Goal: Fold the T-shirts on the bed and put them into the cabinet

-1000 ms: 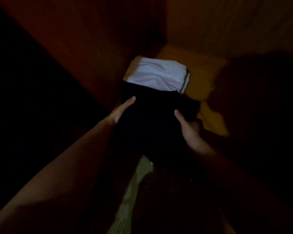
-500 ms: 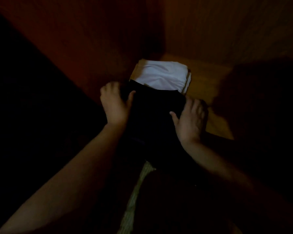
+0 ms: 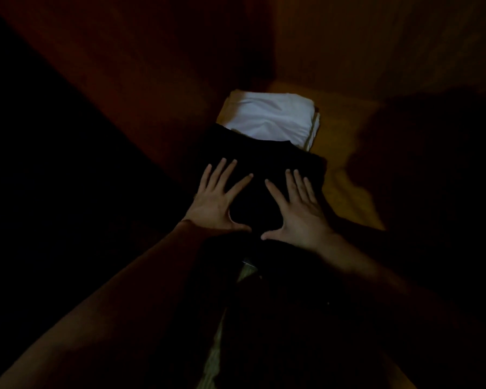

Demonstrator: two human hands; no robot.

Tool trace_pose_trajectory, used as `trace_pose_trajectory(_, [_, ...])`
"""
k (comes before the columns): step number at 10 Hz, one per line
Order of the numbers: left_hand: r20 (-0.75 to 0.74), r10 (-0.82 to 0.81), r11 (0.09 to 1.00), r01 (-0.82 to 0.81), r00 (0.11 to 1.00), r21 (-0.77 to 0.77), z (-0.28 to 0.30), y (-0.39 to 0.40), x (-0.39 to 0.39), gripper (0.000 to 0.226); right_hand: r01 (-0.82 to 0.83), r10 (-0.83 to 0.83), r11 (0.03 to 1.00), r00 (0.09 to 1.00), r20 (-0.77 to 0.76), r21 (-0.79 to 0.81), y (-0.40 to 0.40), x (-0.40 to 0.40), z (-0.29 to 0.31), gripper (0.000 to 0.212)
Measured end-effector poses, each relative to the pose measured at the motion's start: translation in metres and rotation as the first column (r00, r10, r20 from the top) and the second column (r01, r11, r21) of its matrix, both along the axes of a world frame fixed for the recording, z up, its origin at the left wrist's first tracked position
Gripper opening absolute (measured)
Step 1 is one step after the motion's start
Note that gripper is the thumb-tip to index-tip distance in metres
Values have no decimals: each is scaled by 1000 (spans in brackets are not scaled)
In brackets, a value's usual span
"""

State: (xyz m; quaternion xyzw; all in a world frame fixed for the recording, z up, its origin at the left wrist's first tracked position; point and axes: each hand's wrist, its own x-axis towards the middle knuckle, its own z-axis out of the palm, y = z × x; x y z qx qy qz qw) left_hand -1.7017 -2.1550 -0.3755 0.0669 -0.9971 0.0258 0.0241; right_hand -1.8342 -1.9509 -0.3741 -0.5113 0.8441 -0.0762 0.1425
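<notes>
Black T-shirt (image 3: 267, 164): folded dark garment lying flat on the cabinet shelf, directly under both hands; its edges are hard to trace in the dim light, though its far edge shows against the white cloth beyond the fingertips.
Left hand (image 3: 218, 202): laid palm-down on the left part of the black T-shirt, fingers straight and fanned, thumb stretched toward the other hand; it grips nothing.
Right hand (image 3: 302, 211): laid palm-down on the right part of the same garment, fingers straight and spread, thumb pointing inward toward the left thumb; it grips nothing.
Hands together: side by side but apart, the two thumb tips near each other without touching, a patch of dark cloth showing between them.
White T-shirt (image 3: 268, 119): folded, just beyond the fingertips of both hands, its near edge overlapped by or touching the black T-shirt; a few folded layers show at its right side.
Cabinet shelf (image 3: 345, 141): orange-brown wooden surface, bare to the right of the right hand and past the white T-shirt, partly under a heavy shadow.
Cabinet walls (image 3: 152, 80): reddish wood panel to the left of the left hand, lighter brown panel (image 3: 376, 46) beyond the shirts.
Forearms: both bare, reaching in from the near side.
</notes>
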Motion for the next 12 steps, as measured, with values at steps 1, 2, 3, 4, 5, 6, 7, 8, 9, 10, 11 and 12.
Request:
trace_pose_trajectory(1, [42,29,1000,-29,999,-13,-4,-13,-9,115,19,-20,1000,999,-42,-10,-16,-3,-4,121])
trace_pose_trajectory(2, [74,71,997,-69,995,-22,-5,-21,-21,119,48,-51,998,997,-63,-40,-31,-12,-9,120])
trace_pose_trajectory(3, [92,80,997,-80,993,-1,-5,-32,-35,118,50,-55,997,996,-71,-65,-43,-24,-14,117])
trace_pose_trajectory(4, [121,65,998,-67,991,18,-2,-46,-52,118,69,-74,995,995,-67,-72,-57,-37,-18,117])
trace_pose_trajectory(5, [146,53,998,-57,988,20,-3,-54,-60,124,74,-80,994,995,-59,-85,-63,-44,-23,116])
trace_pose_trajectory(6, [138,53,998,-58,989,32,-3,-55,-63,127,85,-92,991,994,-60,-103,-63,-44,-25,116])
trace_pose_trajectory(7, [216,37,999,-40,976,11,4,-56,-67,127,100,-102,995,994,-43,-29,-64,-44,-23,121])
trace_pose_trajectory(8, [342,69,998,-62,937,-32,18,-54,-70,131,102,-103,993,995,15,63,-64,-47,-4,123])
trace_pose_trajectory(9, [409,100,994,-76,907,-74,51,-40,-61,133,100,-102,990,995,13,102,-63,-35,29,111])
trace_pose_trajectory(10, [430,94,992,-119,898,31,99,-22,-35,125,86,-90,987,996,23,133,-60,-6,81,107])
trace_pose_trajectory(11, [448,145,962,-231,882,143,163,-13,2,117,42,-54,983,997,62,177,-53,17,149,108])
trace_pose_trajectory(12, [411,207,935,-303,888,184,234,-12,31,102,9,-18,977,999,38,212,-50,23,227,100])
